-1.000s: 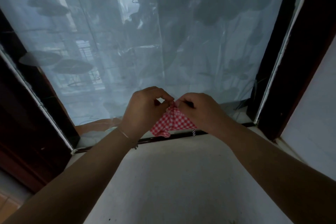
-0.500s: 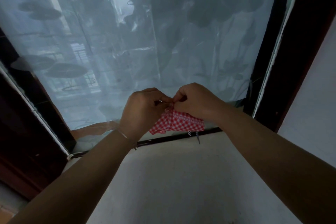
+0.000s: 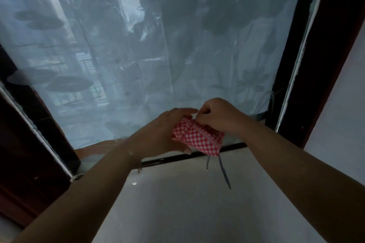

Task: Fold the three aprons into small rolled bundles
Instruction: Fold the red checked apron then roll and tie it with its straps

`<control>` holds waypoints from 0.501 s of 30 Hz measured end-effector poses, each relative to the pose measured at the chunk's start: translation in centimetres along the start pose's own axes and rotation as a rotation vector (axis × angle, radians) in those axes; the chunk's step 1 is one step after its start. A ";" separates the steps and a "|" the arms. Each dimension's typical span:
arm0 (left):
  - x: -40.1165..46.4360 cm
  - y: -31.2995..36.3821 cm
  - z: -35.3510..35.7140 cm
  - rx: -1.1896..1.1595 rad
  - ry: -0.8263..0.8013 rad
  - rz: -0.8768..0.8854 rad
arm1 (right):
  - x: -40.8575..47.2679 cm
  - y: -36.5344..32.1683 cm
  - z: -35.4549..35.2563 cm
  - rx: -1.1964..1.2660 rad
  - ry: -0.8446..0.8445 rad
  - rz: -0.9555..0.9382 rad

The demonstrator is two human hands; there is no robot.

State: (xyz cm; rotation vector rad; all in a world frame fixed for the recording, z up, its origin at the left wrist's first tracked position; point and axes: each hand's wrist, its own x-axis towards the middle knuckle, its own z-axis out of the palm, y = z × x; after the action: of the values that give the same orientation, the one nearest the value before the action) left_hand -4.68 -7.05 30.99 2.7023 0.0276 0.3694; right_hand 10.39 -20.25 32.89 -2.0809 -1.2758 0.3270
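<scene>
While cords dangle, hands (image 3: 189, 124) clutch gingham bundle (image 3: 199, 137).

Dim, cool daylight filters through the sheer curtain (image 3: 138, 55) ahead, the sole source; the forearms are backlit and dark; a small glint sits on the pale floor (image 3: 177, 203); wide-angle bending bows the dark frame (image 3: 316, 65) at the edges; overall soft, slightly grainy.

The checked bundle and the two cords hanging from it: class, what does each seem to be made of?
Checked bundle: thin woven cloth, likely cotton, matte; red-and-white print, soft creases under both hands. Cords: twisted rope, blue and white strands, spiral visible; fibre cannot be told.
</scene>
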 end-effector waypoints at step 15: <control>10.3 -1.5 -2.2 -0.935 0.591 -0.165 | 5.8 2.9 -0.6 0.755 0.400 -0.156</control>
State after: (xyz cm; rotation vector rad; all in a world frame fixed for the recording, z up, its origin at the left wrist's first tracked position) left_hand 4.77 -4.08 34.95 1.5986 0.1917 0.8596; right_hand 15.59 -16.40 32.13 -1.3118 -0.8767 0.2513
